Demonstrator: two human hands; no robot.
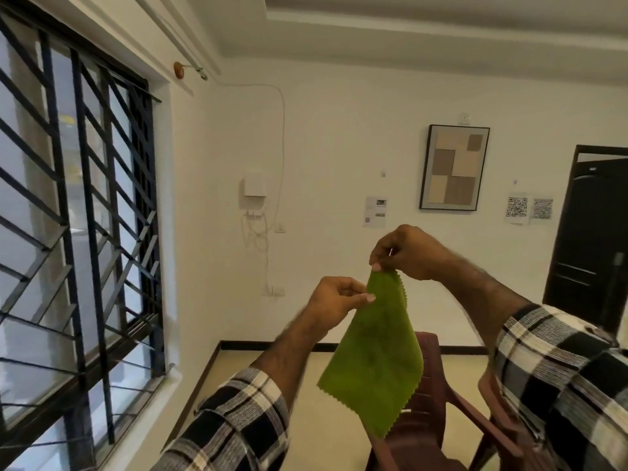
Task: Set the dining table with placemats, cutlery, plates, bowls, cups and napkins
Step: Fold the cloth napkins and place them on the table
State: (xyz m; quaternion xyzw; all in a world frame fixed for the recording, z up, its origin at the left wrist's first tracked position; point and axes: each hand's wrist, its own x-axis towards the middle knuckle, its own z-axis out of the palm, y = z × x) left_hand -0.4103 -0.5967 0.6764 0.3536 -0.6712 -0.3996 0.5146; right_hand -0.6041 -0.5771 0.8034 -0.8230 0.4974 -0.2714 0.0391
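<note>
Your left hand (334, 297) & right hand (404, 253) each pinch the green zigzag-edged cloth napkin (373, 355), hanging above the maroon plastic chair (421, 419).

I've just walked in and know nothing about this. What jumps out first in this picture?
A bright green cloth napkin with zigzag edges hangs in mid-air at the centre, pinched at its top by the left hand and the right hand. Below it stands a dark brown plastic chair. A large window with black metal bars fills the left side.
</note>
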